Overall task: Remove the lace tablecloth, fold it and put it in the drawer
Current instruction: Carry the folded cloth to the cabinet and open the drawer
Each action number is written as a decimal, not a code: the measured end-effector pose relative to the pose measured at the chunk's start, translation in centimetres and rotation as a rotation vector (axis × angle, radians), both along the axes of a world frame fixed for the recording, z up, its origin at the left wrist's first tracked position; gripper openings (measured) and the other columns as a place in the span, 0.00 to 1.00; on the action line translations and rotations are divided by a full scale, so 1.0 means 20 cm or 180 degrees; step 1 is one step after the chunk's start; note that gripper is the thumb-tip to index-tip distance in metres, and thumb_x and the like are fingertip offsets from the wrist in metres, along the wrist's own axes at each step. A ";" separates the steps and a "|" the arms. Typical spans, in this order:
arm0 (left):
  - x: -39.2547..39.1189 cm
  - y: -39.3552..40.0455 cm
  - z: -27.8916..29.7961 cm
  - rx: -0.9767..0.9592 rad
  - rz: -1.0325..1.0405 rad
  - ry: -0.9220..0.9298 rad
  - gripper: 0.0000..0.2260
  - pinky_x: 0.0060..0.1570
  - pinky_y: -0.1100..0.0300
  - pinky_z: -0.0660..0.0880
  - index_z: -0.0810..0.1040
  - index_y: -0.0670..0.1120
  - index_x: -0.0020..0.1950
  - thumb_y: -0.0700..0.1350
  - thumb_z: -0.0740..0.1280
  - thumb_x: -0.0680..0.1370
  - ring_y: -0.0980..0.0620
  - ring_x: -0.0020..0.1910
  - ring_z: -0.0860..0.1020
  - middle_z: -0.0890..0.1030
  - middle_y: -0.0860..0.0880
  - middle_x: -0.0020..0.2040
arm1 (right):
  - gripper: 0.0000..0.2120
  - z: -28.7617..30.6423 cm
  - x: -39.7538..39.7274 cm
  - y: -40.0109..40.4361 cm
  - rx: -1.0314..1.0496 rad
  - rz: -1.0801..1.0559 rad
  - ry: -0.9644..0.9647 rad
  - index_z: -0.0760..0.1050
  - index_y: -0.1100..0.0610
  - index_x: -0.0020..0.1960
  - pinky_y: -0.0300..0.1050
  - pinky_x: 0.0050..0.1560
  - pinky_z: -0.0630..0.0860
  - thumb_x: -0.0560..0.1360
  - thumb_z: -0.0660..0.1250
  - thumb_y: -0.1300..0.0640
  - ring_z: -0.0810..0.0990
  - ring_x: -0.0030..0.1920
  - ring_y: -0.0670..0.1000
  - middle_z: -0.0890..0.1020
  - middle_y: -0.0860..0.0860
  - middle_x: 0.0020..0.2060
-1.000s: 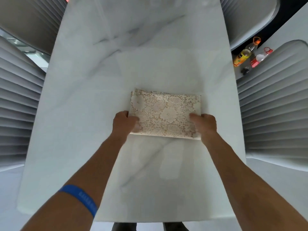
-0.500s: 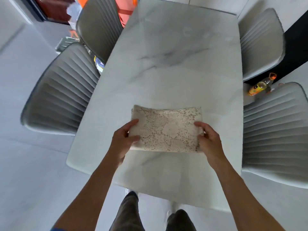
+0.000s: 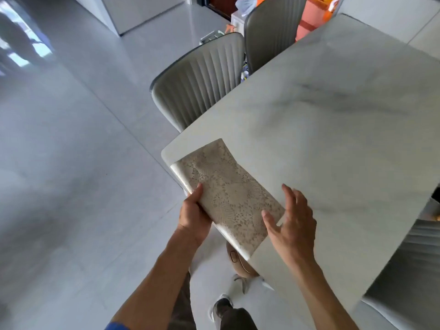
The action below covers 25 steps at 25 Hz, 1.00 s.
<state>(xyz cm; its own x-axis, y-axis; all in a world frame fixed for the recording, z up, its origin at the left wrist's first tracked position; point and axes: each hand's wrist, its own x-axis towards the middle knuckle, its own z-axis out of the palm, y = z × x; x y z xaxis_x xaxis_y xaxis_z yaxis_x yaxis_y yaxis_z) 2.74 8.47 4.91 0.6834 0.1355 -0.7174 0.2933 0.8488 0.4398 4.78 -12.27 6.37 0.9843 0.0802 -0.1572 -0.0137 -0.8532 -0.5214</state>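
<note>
Left hand [image 3: 194, 216] grips the folded lace tablecloth [image 3: 228, 196] — thumb on top — right hand [image 3: 291, 226] splayed beside it.

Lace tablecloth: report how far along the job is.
Done: the lace tablecloth is off the marble table and folded into a compact rectangle. In hand: the left hand grips it over the table's corner, while the right hand hovers open beside it. Left: stowing it; no drawer is in view.

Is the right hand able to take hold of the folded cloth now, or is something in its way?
Probably yes. The right hand is open beside the cloth, its thumb at the near end, and nothing lies between them. The left hand grips only the opposite edge.
</note>
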 end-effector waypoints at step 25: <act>-1.47 2.51 0.28 0.0282 0.1672 -0.0868 0.39 0.72 0.49 0.65 0.68 0.48 0.75 0.72 0.47 0.74 0.46 0.70 0.73 0.75 0.45 0.70 | 0.24 0.13 -1.21 3.38 0.1348 0.3232 0.0470 0.44 0.31 0.75 0.54 0.79 0.45 0.79 0.42 0.39 0.45 0.80 0.42 0.47 0.35 0.78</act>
<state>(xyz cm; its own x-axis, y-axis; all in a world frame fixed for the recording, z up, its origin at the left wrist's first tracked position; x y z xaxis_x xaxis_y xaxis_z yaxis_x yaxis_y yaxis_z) -26.73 58.76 10.48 0.6665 0.5565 -0.4961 -0.2891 0.8063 0.5160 -19.34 55.39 9.01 0.4046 0.9137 -0.0365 0.5047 -0.2564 -0.8243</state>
